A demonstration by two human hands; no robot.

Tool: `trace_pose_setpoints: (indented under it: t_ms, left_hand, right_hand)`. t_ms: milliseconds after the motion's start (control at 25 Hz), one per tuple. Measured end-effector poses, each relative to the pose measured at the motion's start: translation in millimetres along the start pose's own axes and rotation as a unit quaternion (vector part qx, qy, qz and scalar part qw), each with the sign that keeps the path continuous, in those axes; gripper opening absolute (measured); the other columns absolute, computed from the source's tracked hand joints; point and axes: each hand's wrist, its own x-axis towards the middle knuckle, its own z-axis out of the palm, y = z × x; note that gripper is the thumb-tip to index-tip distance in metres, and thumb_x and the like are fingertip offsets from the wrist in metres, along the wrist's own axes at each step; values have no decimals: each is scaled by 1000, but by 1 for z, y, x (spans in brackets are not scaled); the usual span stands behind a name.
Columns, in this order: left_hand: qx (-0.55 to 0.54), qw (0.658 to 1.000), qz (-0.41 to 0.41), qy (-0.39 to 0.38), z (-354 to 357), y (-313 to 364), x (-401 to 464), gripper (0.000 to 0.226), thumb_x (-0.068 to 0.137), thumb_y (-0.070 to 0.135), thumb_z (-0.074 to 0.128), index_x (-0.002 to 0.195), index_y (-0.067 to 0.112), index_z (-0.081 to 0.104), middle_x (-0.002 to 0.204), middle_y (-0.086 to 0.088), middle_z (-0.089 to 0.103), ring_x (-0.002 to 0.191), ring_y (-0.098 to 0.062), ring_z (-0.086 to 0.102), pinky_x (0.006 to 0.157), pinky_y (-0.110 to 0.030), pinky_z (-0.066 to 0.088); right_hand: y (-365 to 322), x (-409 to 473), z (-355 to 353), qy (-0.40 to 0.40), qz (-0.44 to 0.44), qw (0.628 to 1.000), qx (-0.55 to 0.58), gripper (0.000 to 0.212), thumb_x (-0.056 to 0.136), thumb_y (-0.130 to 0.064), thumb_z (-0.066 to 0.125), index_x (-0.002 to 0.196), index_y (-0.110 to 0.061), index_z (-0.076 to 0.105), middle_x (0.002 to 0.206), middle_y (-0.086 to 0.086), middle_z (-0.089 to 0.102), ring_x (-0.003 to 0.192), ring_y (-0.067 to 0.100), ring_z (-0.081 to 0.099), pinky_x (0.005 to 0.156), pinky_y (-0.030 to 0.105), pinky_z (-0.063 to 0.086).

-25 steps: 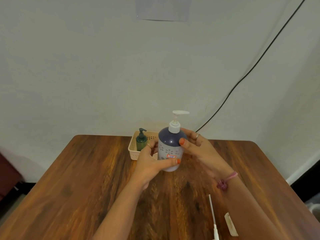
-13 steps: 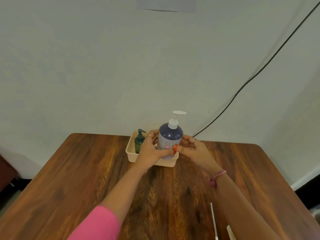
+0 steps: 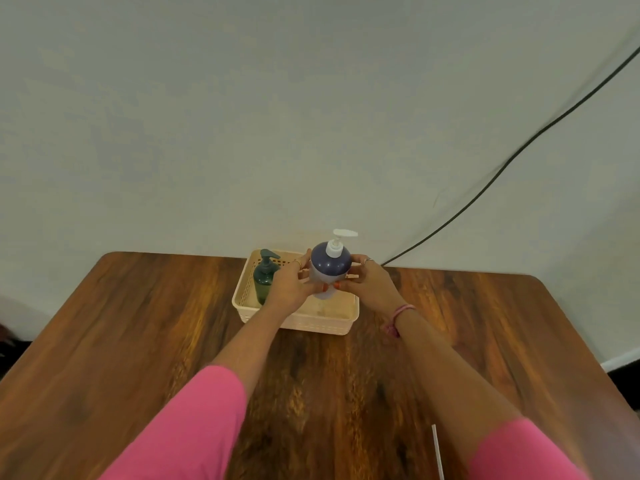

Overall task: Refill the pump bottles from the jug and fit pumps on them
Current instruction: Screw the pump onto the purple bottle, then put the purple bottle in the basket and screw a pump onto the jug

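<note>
Purple bottle (image 3: 329,268) inside basket (image 3: 311,323) rim

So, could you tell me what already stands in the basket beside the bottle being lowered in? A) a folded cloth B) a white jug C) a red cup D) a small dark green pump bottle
D: a small dark green pump bottle stands upright at the left end of the cream basket, next to the blue bottle held in both hands.

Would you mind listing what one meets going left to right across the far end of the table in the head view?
Green pump bottle → left hand → blue pump bottle → right hand → black cable, with the bottles over the cream basket.
</note>
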Motion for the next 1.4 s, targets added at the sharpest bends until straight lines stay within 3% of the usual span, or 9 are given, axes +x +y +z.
trace_pose_setpoints:
  t_ms: [80,200,320,520,720,880,1080,1240,1400]
  left_hand:
    - [26,999,-15,-13,6,-14,12,64,81,18,73,140,12,46,133,-6,59,123,-25,54,102,-41,47]
    - [56,998,-38,-19,14,-31,26,59,81,14,73,135,9,51,128,-7,62,118,-25,58,97,-35,49]
    - [88,994,-58,-32,20,-42,36,54,84,9,70,134,8,51,126,-9,62,115,-24,60,92,-29,47]
    - [135,988,-66,-39,29,-52,45,54,86,9,67,136,11,48,132,-8,60,119,-25,58,102,-38,46]
    - [163,983,-75,-27,32,-55,45,50,89,9,63,137,10,47,132,-9,59,120,-27,57,101,-38,46]
    - [185,979,-82,-28,30,-50,41,48,88,12,65,133,8,49,130,-11,60,119,-27,57,97,-35,46]
    - [98,990,-102,1,22,-37,18,71,83,12,71,144,6,36,142,-10,51,126,-24,53,104,-38,44]
    - [65,996,-61,26,19,-15,-26,60,84,18,71,138,11,46,134,-5,57,116,-19,58,92,-28,45]
    - [68,997,-38,27,27,-1,-78,47,87,23,67,132,17,52,128,3,60,108,-11,58,87,-23,45]
  right_hand:
    - [13,14,7,-18,21,999,-45,54,83,-21,71,130,-12,47,124,7,61,111,24,59,95,31,47]
    - [36,30,23,-20,43,981,-186,47,84,-43,64,124,-22,49,115,1,64,107,23,59,98,41,42]
    - [47,37,30,-14,71,957,-280,34,90,-42,55,117,-21,53,115,1,60,114,21,50,97,39,29]
    - [49,37,33,-35,88,943,-319,35,92,-40,54,121,-22,53,133,1,51,131,20,34,111,48,14]
    - [49,37,38,-43,73,942,-324,34,94,-38,50,122,-20,53,138,1,48,139,21,23,112,53,4]
    - [42,32,37,-30,80,949,-305,31,93,-35,50,120,-20,55,133,0,51,138,21,25,112,52,5]
    - [35,14,22,15,85,958,-273,41,91,-36,56,129,-24,51,132,-2,53,131,19,35,108,45,15]
    - [35,-15,11,68,73,977,-187,50,87,-37,63,134,-31,46,133,-7,55,127,18,42,103,42,21]
    - [34,-74,-2,97,32,992,-80,50,85,-27,68,131,-25,48,130,-3,58,122,17,49,105,42,38]
